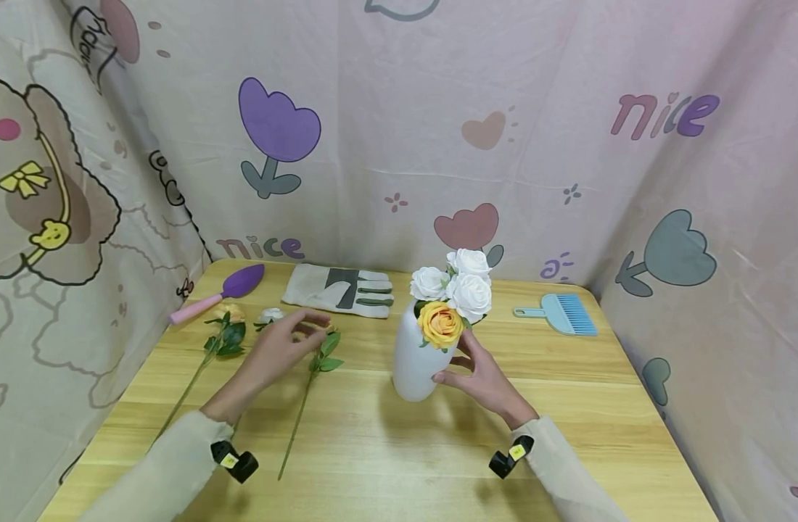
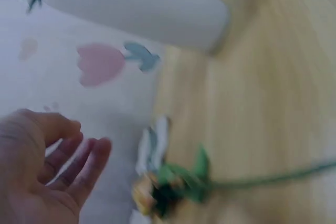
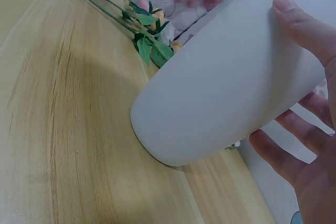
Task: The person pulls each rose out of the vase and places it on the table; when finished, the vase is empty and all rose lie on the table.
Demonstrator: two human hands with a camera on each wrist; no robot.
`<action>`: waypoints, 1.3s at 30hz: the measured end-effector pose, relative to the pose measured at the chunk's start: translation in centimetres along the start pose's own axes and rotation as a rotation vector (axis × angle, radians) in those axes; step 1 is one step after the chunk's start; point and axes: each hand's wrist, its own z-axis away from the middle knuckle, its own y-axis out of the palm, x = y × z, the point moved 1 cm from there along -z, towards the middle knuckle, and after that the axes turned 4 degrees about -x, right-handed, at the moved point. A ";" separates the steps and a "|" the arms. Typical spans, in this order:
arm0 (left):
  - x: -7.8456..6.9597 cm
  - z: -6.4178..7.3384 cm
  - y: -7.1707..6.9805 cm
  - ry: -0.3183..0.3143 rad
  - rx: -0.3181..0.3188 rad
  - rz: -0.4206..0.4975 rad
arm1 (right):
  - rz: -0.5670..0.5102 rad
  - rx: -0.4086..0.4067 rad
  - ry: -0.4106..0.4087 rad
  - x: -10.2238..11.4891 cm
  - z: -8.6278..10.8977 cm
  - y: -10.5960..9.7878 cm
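A white vase (image 1: 414,362) stands on the table, holding several white roses (image 1: 469,293) and a yellow rose (image 1: 440,324). My right hand (image 1: 480,377) grips its right side, thumb on the near face and fingers around the far side, as the right wrist view also shows. My left hand (image 1: 284,346) hovers over the flowers on the left, fingers loosely bent and nothing in them. Below it lies a leafy stem (image 1: 301,420), its yellow bloom mostly hidden by the hand. A white rose (image 1: 269,316) peeks out behind the wrist, and another yellow rose (image 1: 232,313) lies further left.
At the back left lies a purple trowel (image 1: 244,281) with a pink handle. A pale work glove (image 1: 336,290) is at the back middle. To the right lies a light blue brush (image 1: 562,314). Printed curtains (image 1: 386,130) enclose the table (image 1: 373,464) behind and at the sides.
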 end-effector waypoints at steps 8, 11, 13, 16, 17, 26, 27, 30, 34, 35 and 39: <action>-6.4 -0.5 2.4 0.298 0.018 0.178 | -0.004 0.007 -0.007 -0.2 -0.1 -0.1; -8.1 -0.5 3.4 0.381 0.029 0.210 | -0.003 0.003 -0.004 -0.2 -0.1 -0.1; -9.0 -0.5 4.0 0.445 0.032 0.213 | 0.002 0.000 -0.001 -0.2 -0.1 -0.1; -9.9 -0.5 5.0 0.568 0.030 0.183 | 0.006 -0.001 0.007 -0.2 0.0 -0.1; -10.1 -0.5 5.3 0.609 0.028 0.167 | 0.006 0.000 0.009 -0.1 -0.1 -0.1; -11.0 -0.7 6.9 0.770 0.010 -0.022 | -0.005 0.004 0.003 0.0 -0.1 0.0; -11.0 -0.7 7.1 0.778 0.011 -0.039 | -0.007 0.005 0.001 0.0 0.0 0.0; -11.2 -0.7 7.4 0.797 0.017 -0.088 | -0.010 0.003 -0.002 0.1 0.0 0.0; -11.4 -0.5 7.8 0.808 0.028 -0.167 | -0.020 0.009 -0.011 0.1 0.0 0.0; -11.4 -0.5 7.9 0.808 0.028 -0.178 | -0.022 0.011 -0.013 0.1 0.0 0.0; -11.4 -0.4 8.1 0.788 0.026 -0.154 | -0.032 0.016 -0.021 0.1 0.1 -0.1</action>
